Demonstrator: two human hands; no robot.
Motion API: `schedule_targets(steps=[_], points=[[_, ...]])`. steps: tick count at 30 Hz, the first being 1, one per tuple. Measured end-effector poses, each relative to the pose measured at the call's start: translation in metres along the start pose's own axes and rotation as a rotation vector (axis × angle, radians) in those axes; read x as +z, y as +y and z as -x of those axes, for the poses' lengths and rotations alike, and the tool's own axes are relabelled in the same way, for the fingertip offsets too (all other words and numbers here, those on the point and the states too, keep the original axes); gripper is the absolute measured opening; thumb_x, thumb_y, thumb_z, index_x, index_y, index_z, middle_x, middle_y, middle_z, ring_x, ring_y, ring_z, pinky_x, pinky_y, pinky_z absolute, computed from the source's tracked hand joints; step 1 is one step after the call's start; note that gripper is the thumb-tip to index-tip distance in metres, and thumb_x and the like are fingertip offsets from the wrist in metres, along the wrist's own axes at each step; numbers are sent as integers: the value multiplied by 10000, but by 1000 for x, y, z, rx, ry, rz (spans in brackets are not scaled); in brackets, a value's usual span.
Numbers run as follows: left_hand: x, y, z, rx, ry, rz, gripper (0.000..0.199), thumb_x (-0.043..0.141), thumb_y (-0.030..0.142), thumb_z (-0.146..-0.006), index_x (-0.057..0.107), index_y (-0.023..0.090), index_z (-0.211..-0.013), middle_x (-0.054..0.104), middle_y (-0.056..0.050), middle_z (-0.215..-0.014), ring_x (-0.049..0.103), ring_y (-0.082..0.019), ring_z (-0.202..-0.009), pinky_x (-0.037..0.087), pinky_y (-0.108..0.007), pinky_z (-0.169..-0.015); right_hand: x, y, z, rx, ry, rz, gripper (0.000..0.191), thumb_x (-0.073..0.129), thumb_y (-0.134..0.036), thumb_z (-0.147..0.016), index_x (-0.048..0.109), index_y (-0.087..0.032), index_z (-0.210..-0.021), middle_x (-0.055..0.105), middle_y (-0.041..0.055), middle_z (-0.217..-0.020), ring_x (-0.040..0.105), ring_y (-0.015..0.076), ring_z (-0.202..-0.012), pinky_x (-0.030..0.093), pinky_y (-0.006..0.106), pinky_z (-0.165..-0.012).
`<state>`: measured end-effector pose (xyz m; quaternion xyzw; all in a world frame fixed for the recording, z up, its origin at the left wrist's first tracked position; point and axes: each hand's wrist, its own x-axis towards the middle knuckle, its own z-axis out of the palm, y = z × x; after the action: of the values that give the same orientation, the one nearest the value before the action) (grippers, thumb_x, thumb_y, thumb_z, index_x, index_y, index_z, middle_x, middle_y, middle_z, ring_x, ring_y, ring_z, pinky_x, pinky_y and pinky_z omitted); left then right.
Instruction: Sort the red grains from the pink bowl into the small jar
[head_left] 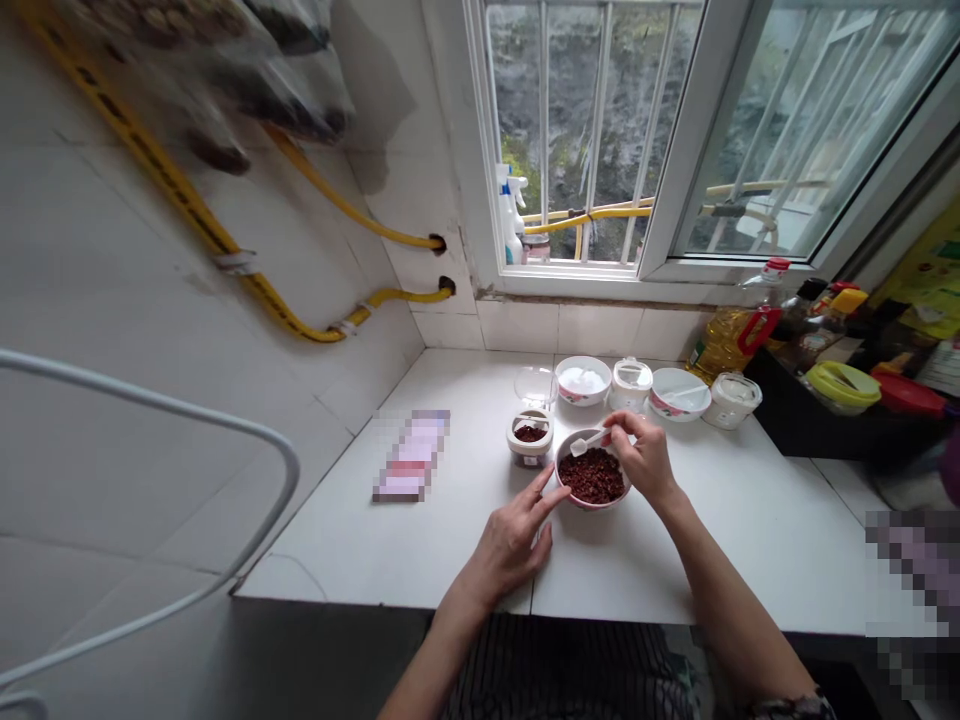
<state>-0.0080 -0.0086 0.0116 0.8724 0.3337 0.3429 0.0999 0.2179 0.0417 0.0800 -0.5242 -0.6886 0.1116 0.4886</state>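
Note:
A bowl (pixel 592 506) of dark red flakes (pixel 594 476) stands on the white counter. My right hand (pixel 642 458) pinches the handle of a small white spoon (pixel 579 448), whose head is over the far left part of the bowl. My left hand (pixel 517 538) has its fingers spread, with fingertips at the bowl's left rim, and holds nothing. Left of the bowl sits a small container (pixel 530 452) with its clear lid (pixel 535 384) raised and red flakes inside.
Behind stand a bowl of white grains (pixel 583 384), a lidded jar (pixel 631 382), another bowl (pixel 679 395) and a second jar (pixel 733 402). An oil bottle (pixel 731 335) and other bottles are at the right. A blurred pinkish item (pixel 412 456) lies on the white counter (pixel 330 545) at left.

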Motion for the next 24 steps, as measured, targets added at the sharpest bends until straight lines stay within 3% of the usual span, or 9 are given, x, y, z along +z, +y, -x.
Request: schedule_targets(steps=[5, 11, 18, 24], points=[[1, -2, 1, -16, -11, -14, 662, 482, 44, -860, 400, 262, -1479, 388, -126, -1573, 549, -259, -1327, 565, -373, -981, 14, 9, 4, 16, -151, 51, 186, 466, -170, -790, 615, -234, -698, 709, 10, -645, 643, 200, -691, 463, 337, -804], [2, -2, 1, -13, -9, -6, 667, 473, 34, -860, 395, 271, -1479, 387, -129, -1572, 564, -253, -1312, 565, -369, -978, 10, 7, 2, 164, -174, -107, 196, 444, -177, -811, 625, -226, -751, 691, -19, -566, 638, 174, -558, 478, 289, -655], [2, -2, 2, -6, 0, -12, 651, 474, 40, -859, 409, 255, -1470, 399, -143, -1563, 576, -263, -1298, 575, -375, -960, 13, 10, 2, 81, -171, 10, 200, 455, -163, -795, 619, -233, -704, 691, -9, -569, 639, 192, -626, 468, 343, -813], [2, -2, 1, -5, -2, -15, 659, 472, 41, -857, 403, 264, -1473, 397, -133, -1566, 586, -256, -1287, 580, -366, -947, 12, 6, 3, 187, -200, -168, 182, 445, -183, -803, 609, -228, -738, 689, -12, -571, 641, 176, -574, 490, 298, -673]])
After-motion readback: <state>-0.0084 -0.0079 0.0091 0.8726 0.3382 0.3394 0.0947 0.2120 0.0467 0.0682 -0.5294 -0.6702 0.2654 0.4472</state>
